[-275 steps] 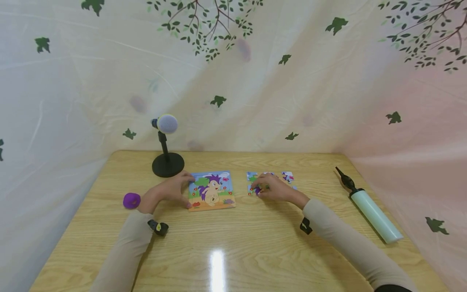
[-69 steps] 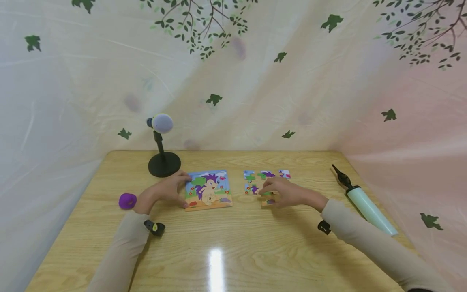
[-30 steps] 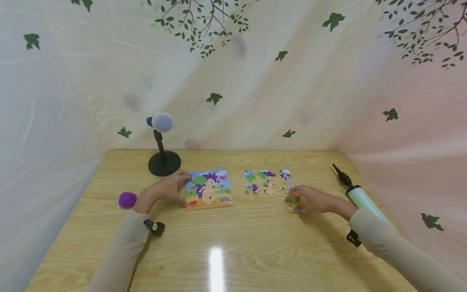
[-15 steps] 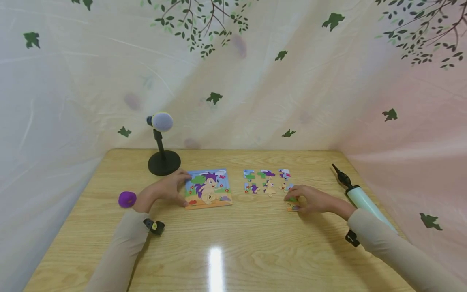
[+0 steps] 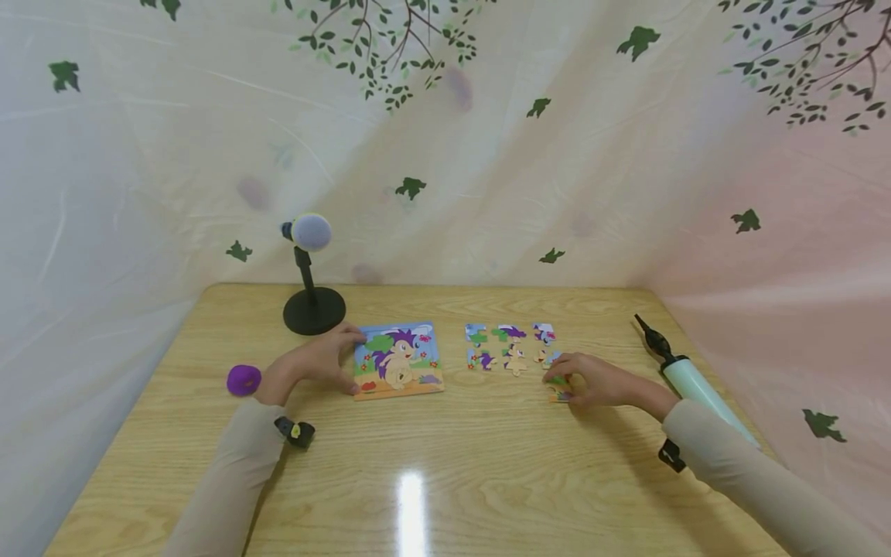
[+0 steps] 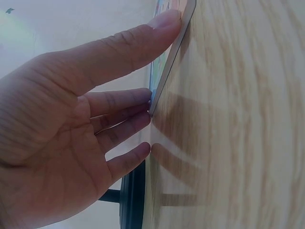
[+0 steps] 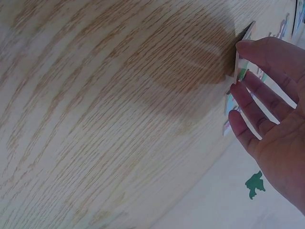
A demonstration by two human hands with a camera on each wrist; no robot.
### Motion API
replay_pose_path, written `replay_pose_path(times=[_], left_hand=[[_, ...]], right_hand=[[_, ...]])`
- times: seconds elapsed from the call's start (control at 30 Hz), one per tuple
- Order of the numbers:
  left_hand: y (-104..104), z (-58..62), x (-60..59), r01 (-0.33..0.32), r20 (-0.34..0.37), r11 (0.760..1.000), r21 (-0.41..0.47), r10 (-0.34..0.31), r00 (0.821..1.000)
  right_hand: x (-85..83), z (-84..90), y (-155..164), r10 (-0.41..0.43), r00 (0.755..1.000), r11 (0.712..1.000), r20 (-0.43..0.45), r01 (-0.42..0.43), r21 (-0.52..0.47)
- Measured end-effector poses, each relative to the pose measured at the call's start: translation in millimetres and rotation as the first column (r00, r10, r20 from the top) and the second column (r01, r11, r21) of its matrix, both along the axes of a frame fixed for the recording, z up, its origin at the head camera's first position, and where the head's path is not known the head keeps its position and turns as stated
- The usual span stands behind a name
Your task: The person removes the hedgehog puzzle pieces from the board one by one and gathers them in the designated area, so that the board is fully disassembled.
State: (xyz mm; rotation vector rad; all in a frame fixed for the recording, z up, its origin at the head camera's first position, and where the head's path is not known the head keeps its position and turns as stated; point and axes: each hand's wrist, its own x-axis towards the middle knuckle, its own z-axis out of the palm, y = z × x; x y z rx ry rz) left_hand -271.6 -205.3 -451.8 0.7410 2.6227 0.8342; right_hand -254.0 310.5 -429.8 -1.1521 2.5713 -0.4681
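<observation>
My left hand (image 5: 320,360) rests at the left side of a square hedgehog puzzle board (image 5: 398,360) that lies flat on the table. In the left wrist view its thumb (image 6: 164,20) lies on the board's edge and the outstretched fingers reach toward the same edge. To the right, my right hand (image 5: 595,379) pinches a jigsaw piece (image 5: 559,392) with green and orange print between thumb and fingers, partly hiding it. Two short rows of loose jigsaw pieces (image 5: 515,358) sit between the hands; the right hand overlaps the row's right end.
A black stand with a round pale head (image 5: 312,302) is behind the left hand. A purple ring-like object (image 5: 244,380) lies at far left. On the right lies a pale green hand pump (image 5: 703,398) with a black nozzle, near the right forearm. A fabric wall borders the table (image 5: 445,464).
Over several seconds my right hand has moved rightward from the left pieces, uncovering two rows. It shifted the green-and-orange piece right, then stayed nearly still this last second. The left hand stayed put.
</observation>
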Motion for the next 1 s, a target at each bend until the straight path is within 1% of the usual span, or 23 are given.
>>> replay_pose_path(times=[0.27,0.47,0.63,0.77,1.0], left_hand=[[1,-0.2,-0.3,0.003,-0.009,1.000,-0.007,-0.003,1.000],[1,0.6,0.5,0.001,-0.007,1.000,-0.003,-0.001,1.000],[1,1.1,0.7,0.000,-0.006,1.000,-0.002,0.000,1.000],[1,1.3,0.4,0.000,-0.004,1.000,-0.006,0.000,1.000],[1,1.2,0.3,0.000,-0.002,1.000,-0.010,0.000,1.000]], right_hand=[[0.7,-1.4,0,0.007,1.000,1.000,-0.010,-0.007,-0.014],[1.4,0.9,1,-0.026,1.000,1.000,0.006,0.026,0.006],[1.7,6.1,-1,-0.039,0.999,0.999,0.015,0.039,-0.011],[2.5,10.3,-7,-0.038,0.999,0.999,0.029,0.038,-0.021],[1.0,7.7,-31,-0.005,1.000,0.999,-0.007,0.005,-0.044]])
